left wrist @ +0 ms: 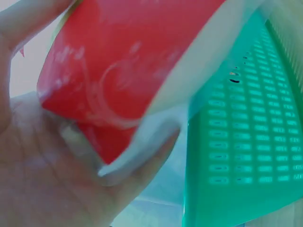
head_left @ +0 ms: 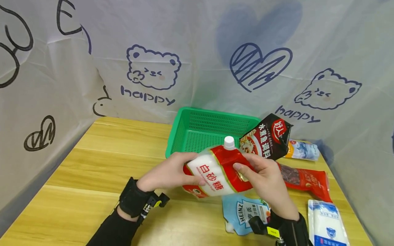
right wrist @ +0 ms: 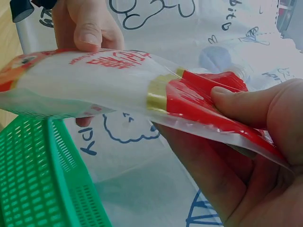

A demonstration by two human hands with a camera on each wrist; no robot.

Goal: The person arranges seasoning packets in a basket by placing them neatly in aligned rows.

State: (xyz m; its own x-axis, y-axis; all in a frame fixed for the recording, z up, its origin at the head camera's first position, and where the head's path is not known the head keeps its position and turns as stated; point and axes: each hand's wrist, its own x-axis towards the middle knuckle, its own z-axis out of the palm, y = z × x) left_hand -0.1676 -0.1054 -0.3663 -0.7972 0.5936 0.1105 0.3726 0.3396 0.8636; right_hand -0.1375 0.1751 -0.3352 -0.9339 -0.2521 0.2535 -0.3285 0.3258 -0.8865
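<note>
Both hands hold a bag of white sugar (head_left: 207, 174), a clear pouch with red ends and a white screw cap, tilted above the table in front of the green basket. The left hand (head_left: 172, 172) grips its lower left end, thumb on the front. At the capped red end, the right hand (head_left: 264, 177) pinches the pouch with the thumb on top and fingers beneath, as the right wrist view shows. In the left wrist view the red end of the sugar bag (left wrist: 118, 61) lies between thumb and fingers, beside the green basket (left wrist: 246, 198).
The green basket (head_left: 176, 136) stands against the papered back wall. A black seasoning packet (head_left: 271, 136) leans at its right corner. Further right lie a small blue-and-yellow pouch (head_left: 303, 150), a red packet (head_left: 314, 181) and a white-and-blue bag (head_left: 327, 222). A light-blue Heinz pouch (head_left: 243, 213) lies below the hands.
</note>
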